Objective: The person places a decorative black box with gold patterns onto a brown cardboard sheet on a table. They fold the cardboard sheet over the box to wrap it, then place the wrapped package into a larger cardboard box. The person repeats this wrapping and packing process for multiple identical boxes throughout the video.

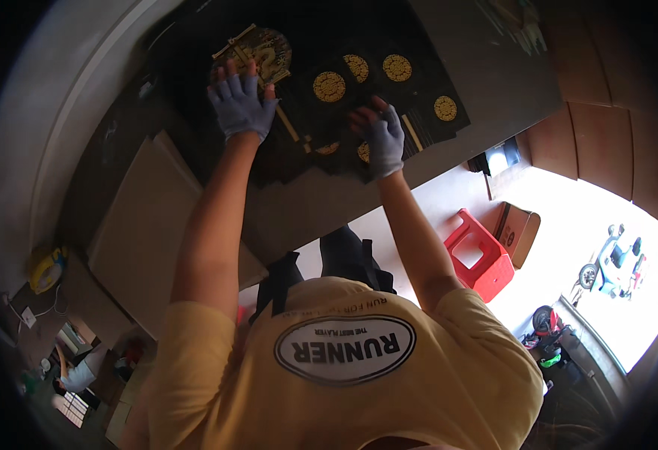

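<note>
Black, flat sheet-like piece point(426, 91) with gold decoration lies across the dark grey, smooth-topped bench point(494, 75), ahead of the wearer and within reach of both arms. Left hand point(243, 109), in a grey-lavender fingertipless glove: grip wide, fingers spread, palm down, nothing visibly grasped; its fingertips overlap the round, gold-and-dark ornate motif point(275, 56). A spread palm would distribute pressure, so steadying seems plausible; firm contact cannot be confirmed. Right hand point(383, 139), in a pale grey fingertipless glove: fingers partly bent and blurred; cannot tell how far its grip is open or whether it has hold of anything. It sits between the round, gold patterned medallions point(329, 87) and a straight, pale-gold narrow strip point(412, 133). Hands apart, presumably giving control at two places; bare fingertips likely preserve touch.
</note>
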Available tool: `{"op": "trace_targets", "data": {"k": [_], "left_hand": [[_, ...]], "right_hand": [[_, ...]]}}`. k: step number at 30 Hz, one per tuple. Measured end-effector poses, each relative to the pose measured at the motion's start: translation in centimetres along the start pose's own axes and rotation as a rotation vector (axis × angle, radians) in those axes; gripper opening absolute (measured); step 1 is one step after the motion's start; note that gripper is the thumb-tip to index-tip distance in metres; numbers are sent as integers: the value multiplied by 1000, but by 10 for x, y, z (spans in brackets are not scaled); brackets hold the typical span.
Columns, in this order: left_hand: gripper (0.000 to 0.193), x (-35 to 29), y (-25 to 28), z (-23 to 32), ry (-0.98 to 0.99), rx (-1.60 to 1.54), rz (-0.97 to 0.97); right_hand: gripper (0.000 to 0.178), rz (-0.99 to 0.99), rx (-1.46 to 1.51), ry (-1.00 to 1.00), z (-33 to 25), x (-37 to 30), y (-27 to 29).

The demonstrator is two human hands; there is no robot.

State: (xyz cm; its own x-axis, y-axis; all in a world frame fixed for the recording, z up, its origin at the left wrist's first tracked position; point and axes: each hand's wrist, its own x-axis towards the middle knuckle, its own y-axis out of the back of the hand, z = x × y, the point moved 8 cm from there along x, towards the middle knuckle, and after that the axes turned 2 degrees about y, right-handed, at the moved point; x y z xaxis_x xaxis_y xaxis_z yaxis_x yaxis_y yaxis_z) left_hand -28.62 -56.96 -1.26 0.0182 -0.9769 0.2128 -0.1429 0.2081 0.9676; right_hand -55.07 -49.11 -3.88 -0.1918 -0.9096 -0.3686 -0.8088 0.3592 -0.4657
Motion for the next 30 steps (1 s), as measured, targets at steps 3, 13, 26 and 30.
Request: {"op": "trace_targets", "data": {"k": [3,13,26,30], "left_hand": [[64,-1,3,-2,-9,-54,45],[56,-35,108,-113,-88,-532,461],[15,-447,93,-328,326,-540,118],[20,-475,86,-373,406,-540,156]], "right_hand": [[42,94,-668,564,-24,-52,-13],[54,-424,-1131,847,-2,-194,-126],[72,-346,-1851,151,164,-217,-206],[57,-206,-1917,194,142,-217,-217]]}}
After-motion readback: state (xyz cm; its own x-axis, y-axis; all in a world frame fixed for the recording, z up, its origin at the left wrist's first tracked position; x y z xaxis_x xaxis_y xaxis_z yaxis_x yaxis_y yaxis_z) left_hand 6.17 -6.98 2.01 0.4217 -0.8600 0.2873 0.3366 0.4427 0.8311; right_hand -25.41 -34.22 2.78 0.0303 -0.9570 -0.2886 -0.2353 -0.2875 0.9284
